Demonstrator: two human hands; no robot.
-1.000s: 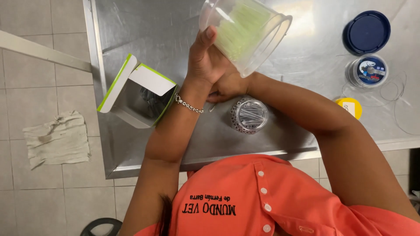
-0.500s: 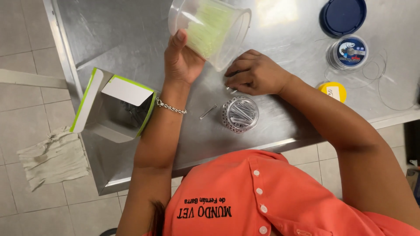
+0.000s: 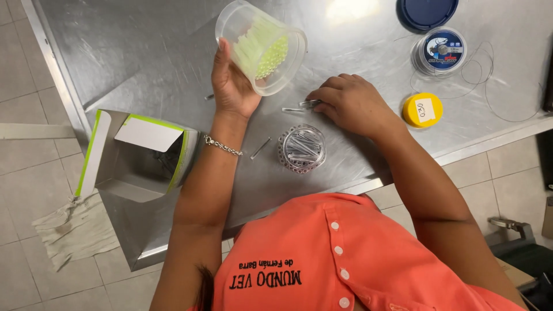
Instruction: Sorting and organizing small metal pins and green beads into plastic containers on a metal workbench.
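My left hand (image 3: 230, 86) grips a clear plastic tub (image 3: 262, 46) full of pale green tubes, tilted with its mouth toward me above the steel table (image 3: 144, 52). My right hand (image 3: 348, 103) rests on the table, its fingertips pinching small clear tubes (image 3: 302, 106) that lie flat there. A small round clear container (image 3: 300, 148) filled with clear tubes stands between my arms near the table's front edge. One loose tube (image 3: 260, 148) lies beside it, another (image 3: 209, 97) left of my left hand.
An open white and green cardboard box (image 3: 144, 150) sits at the left. At the right are a yellow cap (image 3: 422, 109), a spool of fishing line (image 3: 440, 52) with loose line, and a dark blue lid (image 3: 427, 10). A rag (image 3: 72, 230) lies on the tiled floor.
My right hand has left the tub and come down onto the table to the small tubes. My left hand has lowered the tub slightly and keeps holding it alone.
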